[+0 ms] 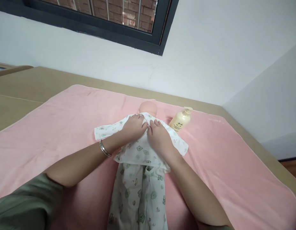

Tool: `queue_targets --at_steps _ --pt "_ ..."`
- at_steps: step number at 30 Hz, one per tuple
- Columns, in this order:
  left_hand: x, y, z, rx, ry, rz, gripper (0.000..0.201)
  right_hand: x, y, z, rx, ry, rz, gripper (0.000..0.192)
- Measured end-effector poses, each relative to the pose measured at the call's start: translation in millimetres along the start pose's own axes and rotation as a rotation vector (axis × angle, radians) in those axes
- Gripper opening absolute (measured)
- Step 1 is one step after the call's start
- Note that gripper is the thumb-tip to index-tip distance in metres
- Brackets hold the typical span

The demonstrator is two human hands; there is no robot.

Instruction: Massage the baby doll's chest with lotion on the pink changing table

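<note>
You see a white garment [138, 166] printed with green animals at frame centre, on a pink towel [54, 127], beside a cream-yellow bottle [180, 120].

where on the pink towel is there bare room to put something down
Wide bare pink towel left of the doll, up to the table. Another bare stretch right of the bottle, toward the corner. Crowded at the doll's chest: left hand and right hand rest there.

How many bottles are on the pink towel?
1: a cream pump bottle lies tilted on the pink towel, beside the doll, just past the right hand. None shows elsewhere.
</note>
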State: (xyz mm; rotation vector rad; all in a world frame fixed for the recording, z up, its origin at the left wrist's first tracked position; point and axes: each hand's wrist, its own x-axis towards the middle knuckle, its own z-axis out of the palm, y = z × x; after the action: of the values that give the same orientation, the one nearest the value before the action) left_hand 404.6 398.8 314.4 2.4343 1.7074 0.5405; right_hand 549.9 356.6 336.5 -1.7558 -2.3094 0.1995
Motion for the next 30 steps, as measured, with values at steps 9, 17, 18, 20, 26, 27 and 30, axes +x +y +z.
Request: queue_targets --at_steps 9,17,18,20,26,27,30 --pt "-32 22 26.1 0.264 0.059 0.146 0.044 19 29 2 0.158 0.020 -0.003 0.053" --pt "-12 5 8.9 0.033 0.031 0.111 0.031 3 3 15 0.021 0.073 0.075 0.056" --pt "-8 1 5.9 0.022 0.016 0.081 0.031 -1 -2 15 0.006 0.065 0.083 0.056" --pt "-1 -3 2.5 -0.001 -0.003 0.017 0.032 -5 -8 13 -0.012 0.045 0.089 0.056" --pt "-13 11 12.0 0.106 0.083 0.012 0.039 5 9 7 0.108 -0.010 0.065 0.057" --pt "-19 16 15.4 0.136 0.114 0.019 0.041 9 14 7 0.126 -0.021 0.064 0.058" --pt "-36 29 24.6 0.187 0.188 0.041 0.048 19 30 8 0.153 -0.025 0.052 0.058"
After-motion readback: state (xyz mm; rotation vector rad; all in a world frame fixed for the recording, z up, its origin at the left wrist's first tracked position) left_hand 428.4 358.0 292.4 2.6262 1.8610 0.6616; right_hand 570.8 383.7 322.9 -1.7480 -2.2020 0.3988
